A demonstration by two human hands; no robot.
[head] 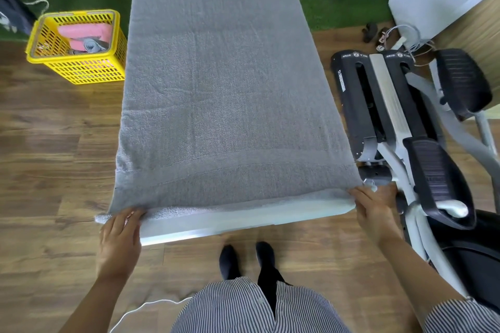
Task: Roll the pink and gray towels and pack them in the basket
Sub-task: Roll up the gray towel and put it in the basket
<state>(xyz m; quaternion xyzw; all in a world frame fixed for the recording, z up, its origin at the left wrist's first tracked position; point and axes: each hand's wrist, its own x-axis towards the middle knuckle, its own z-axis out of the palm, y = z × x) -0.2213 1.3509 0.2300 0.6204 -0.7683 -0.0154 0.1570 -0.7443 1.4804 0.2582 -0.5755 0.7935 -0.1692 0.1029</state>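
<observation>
The gray towel (219, 84) lies spread flat along the tabletop (243, 220), covering it nearly edge to edge. Its long axis runs straight away from the person, from the near edge toward the far end, which passes out of view. It looks like thick, soft terry: limp, light, not slippery, apt to sag or skew if lifted by one corner. So the sensible hold is at both near corners together, which keeps the roll square to the long axis.

The left hand (119, 235) pinches the towel's near-left corner, fingers curled over the hem. The right hand (374, 209) holds the near-right corner, though its fingertips are partly hidden, so the grip is probably a pinch.

The yellow basket (78, 69) stands on the floor beside the table's left edge, with a pink towel (85, 31) and what seems a gray roll already inside.
</observation>
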